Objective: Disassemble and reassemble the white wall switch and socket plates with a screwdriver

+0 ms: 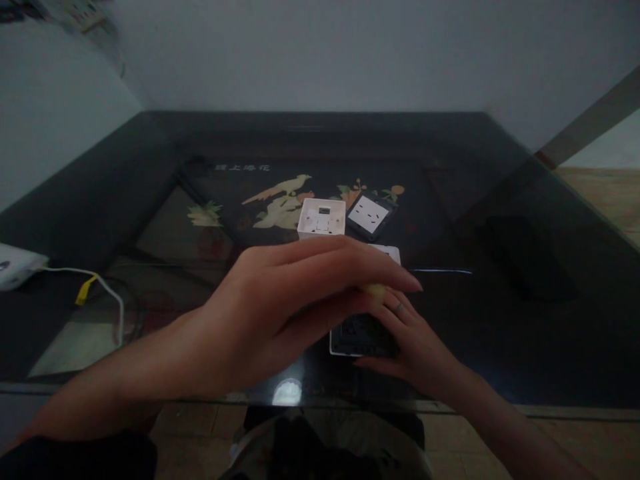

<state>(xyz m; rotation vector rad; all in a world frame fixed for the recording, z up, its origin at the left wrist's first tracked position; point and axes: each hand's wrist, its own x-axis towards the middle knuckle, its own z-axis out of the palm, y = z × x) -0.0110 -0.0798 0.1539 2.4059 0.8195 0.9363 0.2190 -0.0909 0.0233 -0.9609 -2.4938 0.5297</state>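
Note:
My left hand (295, 300) is raised in front of the camera, its fingers curled together around a yellow-ended thing (374, 291) that is mostly hidden. Below it, a square socket panel (363, 337) with a dark face and a white rim lies near the table's front edge. My right hand (413, 333), with a ring on one finger, grips the panel's right side. Just beyond the hands is an open white wall-socket box (323, 217). To its right lies a socket faceplate (371, 215) with a white centre and dark frame. Part of a white piece (387, 253) shows behind my left fingers.
The dark glossy tabletop (450, 200) bears a bird and flower picture. At the left edge are a white device (20, 267), its white cable (117, 300) and a yellow tag (86, 291). A pale wall (320, 53) stands behind the table.

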